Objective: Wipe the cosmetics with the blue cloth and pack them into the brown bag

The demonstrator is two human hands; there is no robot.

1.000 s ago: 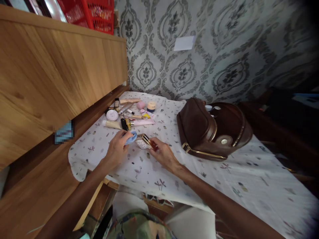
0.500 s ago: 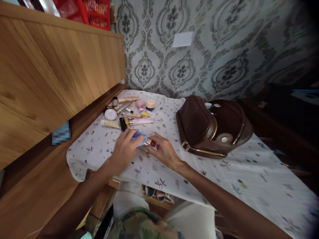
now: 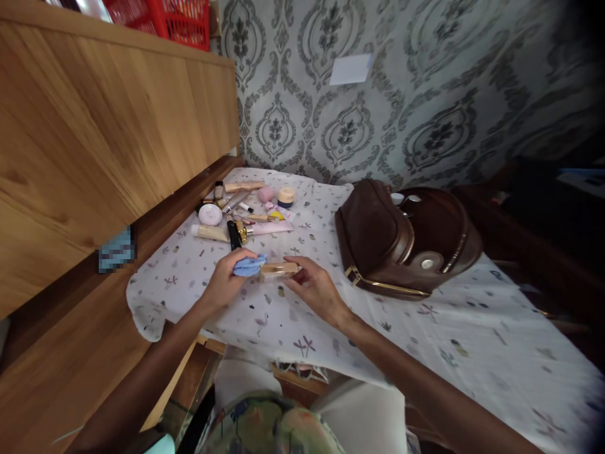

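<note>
My left hand (image 3: 227,277) is closed on a bunched light-blue cloth (image 3: 250,265). My right hand (image 3: 316,284) pinches the right end of a small beige, gold-edged cosmetic case (image 3: 280,270), level above the table. The cloth is at the case's left end; whether they touch I cannot tell. Just beyond my left hand lie a black tube (image 3: 233,234) and a gold-topped piece (image 3: 242,231). A cream-coloured tube (image 3: 210,233), a pink tube (image 3: 271,227), a round white compact (image 3: 210,214), a pink sponge (image 3: 266,194) and a jar with a dark-blue base (image 3: 286,197) lie farther back.
A brown leather bag (image 3: 378,239) with gold zips stands open at right on the patterned tablecloth (image 3: 293,321). A wooden cabinet (image 3: 118,120) rises along the left, with a red basket (image 3: 184,25) on top. The papered wall (image 3: 293,94) closes off the back.
My left hand has drawn back left with the cloth, off the cosmetic case. The case, partly covered before, now shows lengthwise in my right hand.
</note>
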